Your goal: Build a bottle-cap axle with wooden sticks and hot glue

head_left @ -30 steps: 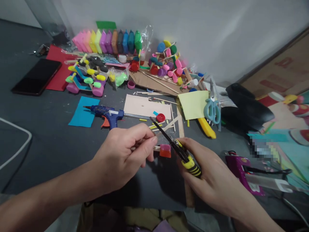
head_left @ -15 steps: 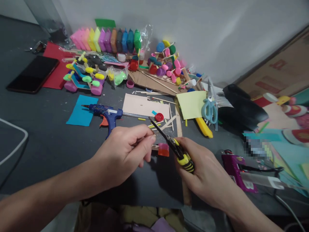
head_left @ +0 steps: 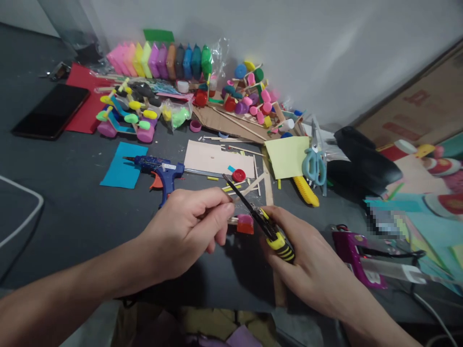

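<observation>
Dark grey tabletop (head_left: 72, 217) against a white wall, cluttered with craft stuff

Left hand (head_left: 188, 231): fingers curled in tight, thumb and index pinching a thin wooden stick (head_left: 233, 220). Stick runs roughly level, pointing right, held just above the table near its front edge. Pink-red block (head_left: 245, 224) sits on the stick's free end, just right of the fingertips

Right hand (head_left: 307, 262): fingers wrapped closed around the yellow-black grip of a cutter (head_left: 265, 226). Dark blade slants up and left, passing just behind the block; can't tell if it touches the block. Blade tip ends above the table near a red cap (head_left: 238, 175)

Around them:
- blue glue gun (head_left: 161, 169) lying behind the left hand, nozzle to the left, next to a teal paper piece (head_left: 123, 171)
- beige card (head_left: 217, 159) with loose stick offcuts beside it
- yellow-green paper (head_left: 287, 156), teal scissors (head_left: 314, 166) on its right edge, yellow utility knife (head_left: 306, 190) in front of the scissors
- purple glue gun (head_left: 356, 250) right of the right hand
- phone (head_left: 50, 112) far left, partly on a red sheet (head_left: 85, 103)
- stick-and-cap models (head_left: 126, 115) mid-left, row of coloured clay packs (head_left: 162, 60) along the wall
- white cable (head_left: 21, 212) at the left edge
</observation>
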`<state>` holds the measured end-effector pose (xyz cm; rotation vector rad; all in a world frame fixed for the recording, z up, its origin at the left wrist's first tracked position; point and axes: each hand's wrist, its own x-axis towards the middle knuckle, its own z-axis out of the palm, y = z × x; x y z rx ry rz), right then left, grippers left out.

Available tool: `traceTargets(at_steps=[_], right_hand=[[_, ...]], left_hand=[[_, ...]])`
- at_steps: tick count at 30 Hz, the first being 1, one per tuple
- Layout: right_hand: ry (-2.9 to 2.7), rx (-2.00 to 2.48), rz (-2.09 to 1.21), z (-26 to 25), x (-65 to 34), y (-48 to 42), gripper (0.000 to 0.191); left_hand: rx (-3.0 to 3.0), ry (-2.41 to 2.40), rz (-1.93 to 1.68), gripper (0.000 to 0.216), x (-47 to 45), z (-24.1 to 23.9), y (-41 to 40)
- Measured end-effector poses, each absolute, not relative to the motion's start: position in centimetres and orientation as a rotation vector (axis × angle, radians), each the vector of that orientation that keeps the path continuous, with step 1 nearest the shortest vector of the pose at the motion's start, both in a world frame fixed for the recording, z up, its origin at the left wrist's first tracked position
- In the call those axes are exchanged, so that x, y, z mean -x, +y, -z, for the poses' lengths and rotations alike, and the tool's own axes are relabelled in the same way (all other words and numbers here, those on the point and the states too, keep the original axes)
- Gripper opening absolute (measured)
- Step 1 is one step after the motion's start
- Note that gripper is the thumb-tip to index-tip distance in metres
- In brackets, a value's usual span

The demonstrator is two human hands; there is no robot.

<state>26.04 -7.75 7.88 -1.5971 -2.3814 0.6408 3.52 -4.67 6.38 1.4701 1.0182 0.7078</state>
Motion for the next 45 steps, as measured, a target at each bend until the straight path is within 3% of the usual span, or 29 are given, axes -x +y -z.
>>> traceTargets(at_steps=[10,19,36,42,45], right_hand=[[-2.393,1.680,-0.639,-7.7,-25.9,-7.5,0.017],[-2.340,1.637,-0.764,-8.1,-26.0,-8.1,0.034],[-2.399,1.662,-0.641,-8.0,-25.4,-7.6,0.020],[-2.372,1.714,-0.681,-7.8,-28.8,-8.1,0.033],[-2.309,1.922,-0.411,-6.4,-32.0,-8.3,0.043]], left_hand=[[-1.393,1.011,-0.703,0.026,-3.8,-5.8,-4.4],[-1.633,1.011,-0.758,0.032,-3.7,-5.6,-4.7],[-1.493,0.985,-0.792,0.030,-3.9,-5.6,-4.6],[-1.511,0.960,-0.839,0.022,-3.9,-5.7,-4.6],[-1.629,0.975,-0.881,0.019,-3.7,-5.7,-4.8]])
